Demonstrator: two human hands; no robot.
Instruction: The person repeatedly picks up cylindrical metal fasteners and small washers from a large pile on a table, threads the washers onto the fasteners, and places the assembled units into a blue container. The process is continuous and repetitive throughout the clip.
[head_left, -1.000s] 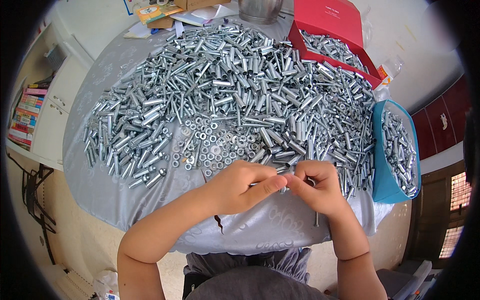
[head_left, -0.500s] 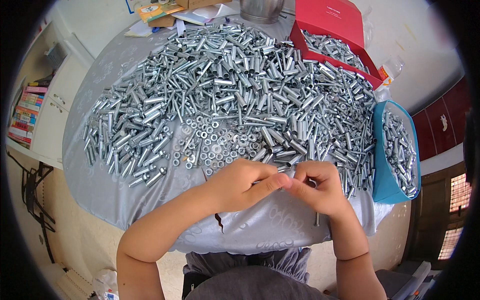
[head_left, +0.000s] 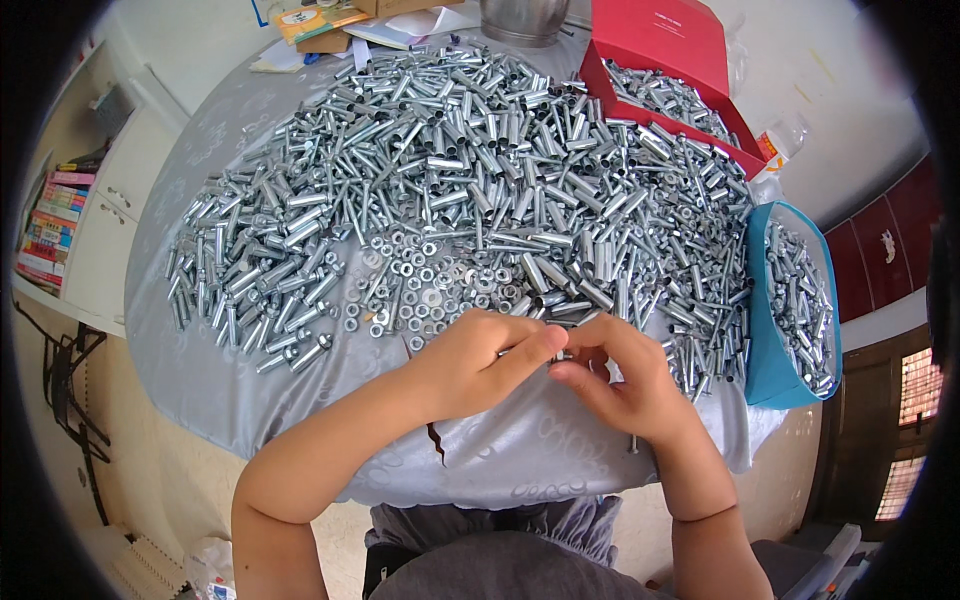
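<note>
My left hand is closed, thumb over bent index finger, on a small silver bolt whose end shows past the thumb tip; most of it is hidden. My right hand curls at that end, index finger and thumb on either side of it. Below the right palm a thin bolt points down; whether the hand holds it, I cannot tell. Just beyond my hands lie loose hex nuts and washers. Metal sleeves and bolts heap up behind them, and bolts with sleeves and nuts fitted lie at the left.
A grey patterned cloth covers the table, with a dark tear near my left forearm. An open red box and a blue fabric bin, both holding metal parts, stand at the right. A metal pot and papers sit at the back.
My right thumb has moved down and away from the left thumb tip, opening a gap where the metal end shows. The left hand has shifted slightly up and left.
</note>
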